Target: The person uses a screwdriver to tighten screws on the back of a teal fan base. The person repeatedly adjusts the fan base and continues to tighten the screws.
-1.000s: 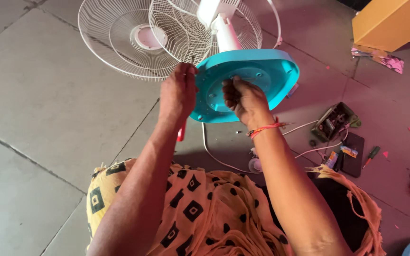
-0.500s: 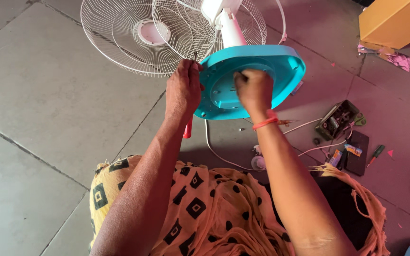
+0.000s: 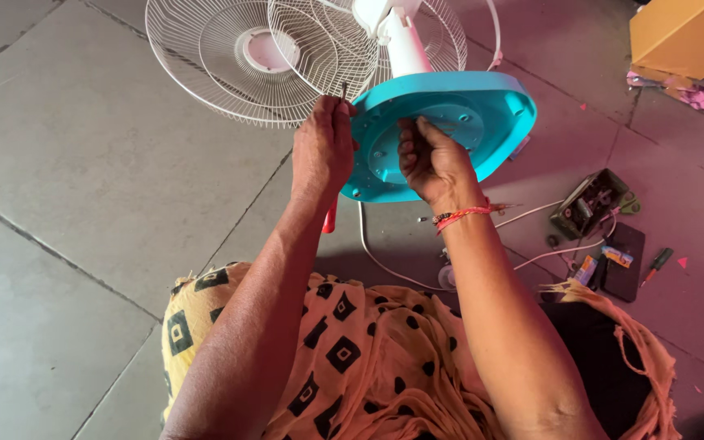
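Note:
A turquoise fan base point(image 3: 482, 122) stands tilted on edge with its underside facing me, joined to a white stand point(image 3: 405, 45). My left hand point(image 3: 323, 151) is shut on a screwdriver point(image 3: 332, 218). Its red handle pokes out below the fist and its metal tip points up beside the base's left rim. My right hand point(image 3: 433, 163), with a red thread on the wrist, has its fingers bunched against the ribbed underside of the base. I cannot tell if they pinch anything small. White wire fan grilles point(image 3: 246, 57) lie on the floor behind.
I sit on a grey tiled floor, a patterned orange cloth point(image 3: 344, 350) over my lap. At right lie a dark electrical part point(image 3: 588, 200), a flat black case point(image 3: 625, 265), a small screwdriver point(image 3: 653, 265) and a white cord point(image 3: 385, 261). A yellow box point(image 3: 686, 37) stands top right.
My right hand has slid from the middle of the base's underside toward its left part. My left hand has risen a little with the screwdriver, whose tip now shows above the fist.

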